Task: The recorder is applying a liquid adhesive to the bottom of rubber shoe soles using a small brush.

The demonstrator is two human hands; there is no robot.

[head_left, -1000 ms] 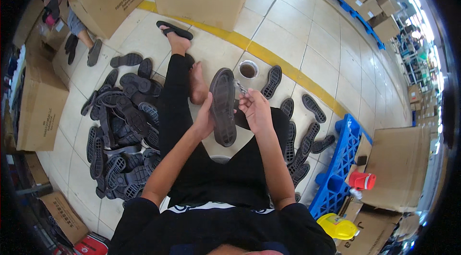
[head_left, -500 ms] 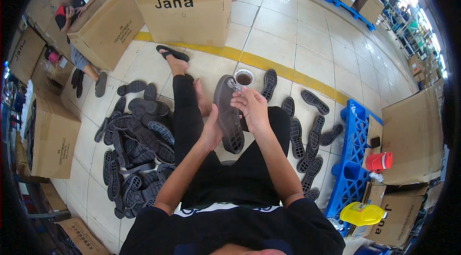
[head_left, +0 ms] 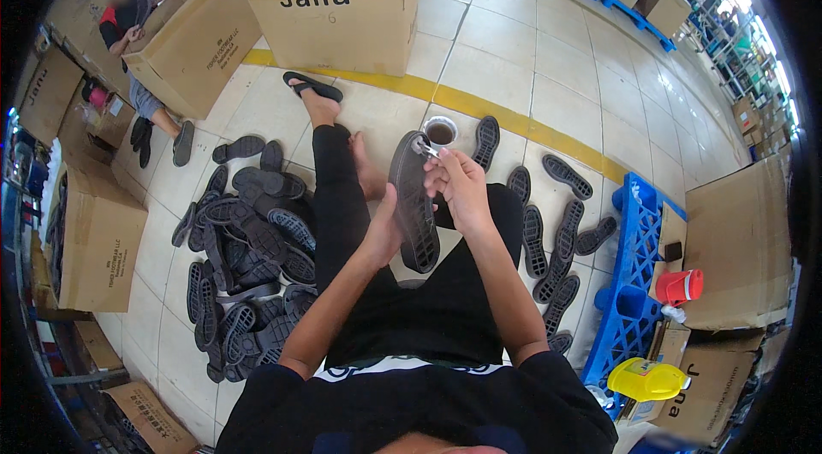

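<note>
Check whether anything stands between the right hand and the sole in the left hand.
Nothing visible except the thin pale tool in the right hand, its tip at the far end of the sole.

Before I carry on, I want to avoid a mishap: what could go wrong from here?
The open cup of dark liquid stands on the floor close to the sole's far end; a knock from the sole or right hand might spill it. The small tool at that end could slip and scratch the sole, which might also twist in the left hand.
</note>
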